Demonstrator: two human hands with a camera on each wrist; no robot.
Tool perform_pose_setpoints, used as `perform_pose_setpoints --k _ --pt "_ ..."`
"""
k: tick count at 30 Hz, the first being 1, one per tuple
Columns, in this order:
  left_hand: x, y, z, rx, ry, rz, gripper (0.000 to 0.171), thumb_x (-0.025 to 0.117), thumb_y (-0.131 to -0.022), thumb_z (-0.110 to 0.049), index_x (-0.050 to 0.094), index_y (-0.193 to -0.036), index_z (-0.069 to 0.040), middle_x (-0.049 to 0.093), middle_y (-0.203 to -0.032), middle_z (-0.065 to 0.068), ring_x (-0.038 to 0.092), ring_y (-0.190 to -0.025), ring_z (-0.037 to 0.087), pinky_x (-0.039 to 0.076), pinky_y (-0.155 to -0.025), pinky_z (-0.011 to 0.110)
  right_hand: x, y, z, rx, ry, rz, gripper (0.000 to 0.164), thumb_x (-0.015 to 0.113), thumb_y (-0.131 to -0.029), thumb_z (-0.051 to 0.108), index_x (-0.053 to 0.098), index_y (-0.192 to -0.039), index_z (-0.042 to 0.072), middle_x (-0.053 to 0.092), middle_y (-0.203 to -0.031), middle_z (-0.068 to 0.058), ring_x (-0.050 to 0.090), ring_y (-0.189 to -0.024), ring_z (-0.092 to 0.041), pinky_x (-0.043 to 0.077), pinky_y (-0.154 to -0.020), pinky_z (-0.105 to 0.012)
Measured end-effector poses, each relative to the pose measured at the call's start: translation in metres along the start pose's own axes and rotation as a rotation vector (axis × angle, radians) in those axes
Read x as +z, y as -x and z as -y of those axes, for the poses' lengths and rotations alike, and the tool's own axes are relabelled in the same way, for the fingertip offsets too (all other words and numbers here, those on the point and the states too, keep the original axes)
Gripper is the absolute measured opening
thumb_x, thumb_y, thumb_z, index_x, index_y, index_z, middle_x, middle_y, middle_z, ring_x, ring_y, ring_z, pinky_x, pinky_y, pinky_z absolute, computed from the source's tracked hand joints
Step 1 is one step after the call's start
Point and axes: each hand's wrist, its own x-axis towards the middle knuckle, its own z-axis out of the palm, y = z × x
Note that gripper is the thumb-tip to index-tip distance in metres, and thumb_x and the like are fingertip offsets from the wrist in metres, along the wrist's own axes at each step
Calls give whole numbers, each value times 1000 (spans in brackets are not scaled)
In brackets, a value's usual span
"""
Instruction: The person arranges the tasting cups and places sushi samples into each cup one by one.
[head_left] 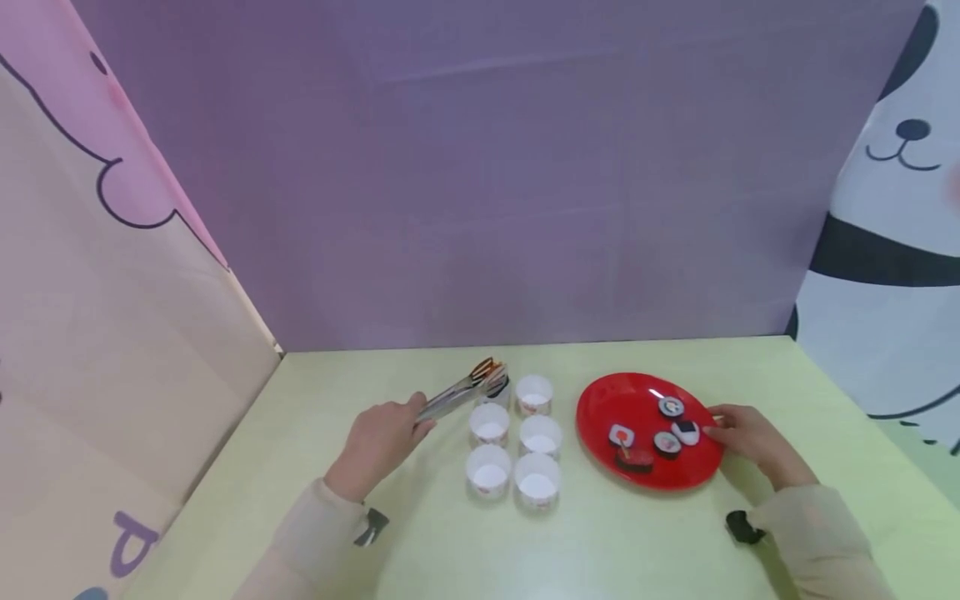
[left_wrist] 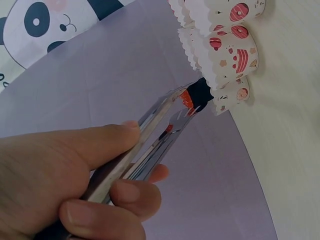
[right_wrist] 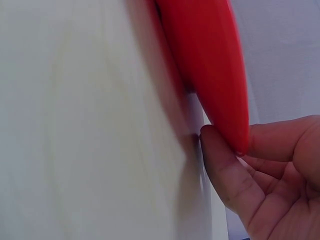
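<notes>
My left hand (head_left: 378, 450) grips metal tongs (head_left: 450, 398), pointing away toward the far left paper cup. Between the tong tips is a toy sushi piece (left_wrist: 200, 95), black-sided with an orange top, right at the mouth of that cup in the left wrist view. On the right, my right hand (head_left: 757, 442) pinches the rim of a round red plate (head_left: 603, 396), thumb and fingers on either face. Several toy sushi pieces lie on the plate: rolls (head_left: 667, 444), a white-and-black rice piece (head_left: 686, 432), and a red-topped piece (head_left: 635, 460).
White paper cups (head_left: 537, 479) with scalloped rims and red prints stand in two columns, left of the plate. A purple backdrop (head_left: 480, 208) rises behind the pale table (head_left: 420, 550). Printed cloth panels flank both sides.
</notes>
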Motion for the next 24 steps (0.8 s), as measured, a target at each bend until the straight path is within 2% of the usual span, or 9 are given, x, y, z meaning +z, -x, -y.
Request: perform_pose_setpoints --k 9,17,24 --pt "1 -2 -2 -1 -6 14 22 64 -89 -28 53 -91 -9 44 -55 0 39 -46 15 33 -40 28 -1 0 1 8 2 6 54 54 -94 19 35 -130 -17 47 -116 -35 51 -100 -41 51 -79 -43" --pt "1 -7 -1 10 -29 53 22 63 -90 -29 54 -91 -9 45 -56 0 40 -48 15 35 -41 28 0 -3 -2 7 -11 10 53 54 -95 18 35 -130 -17 47 -116 -35 51 -100 -40 51 -79 -42" --pt "-5 -13 -3 10 -43 79 22 62 -90 -29 54 -86 -10 45 -57 -1 41 -48 15 36 -42 28 -1 -1 0 1 -9 6 52 54 -94 16 36 -129 -17 48 -114 -35 52 -99 -39 51 -79 -42"
